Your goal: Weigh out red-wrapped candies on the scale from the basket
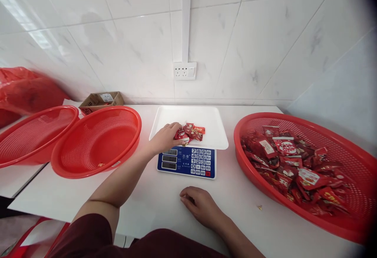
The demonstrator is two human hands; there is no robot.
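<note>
My left hand [167, 137] reaches over the left part of a white scale tray [212, 134]. Its fingers and thumb are closed around a red snack packet [181, 134], which they partly cover. Beside that packet, more small red and brown packets [194, 131] lie together on the tray. Below the tray is the blue panel of a digital scale [186, 161], with its keypad and displays; the digits are hard to read. My right hand [203, 207] rests on the table in front of the scale, its fingers curled in and nothing visible in them.
On the right stands a large red basket [240, 148] holding many red packets. Two red baskets [134, 148] [35, 114] stand at left. Behind them are a cardboard box [118, 99] and red plastic bags [29, 89]. A tiny gold scrap [259, 207] lies on the white table [229, 187].
</note>
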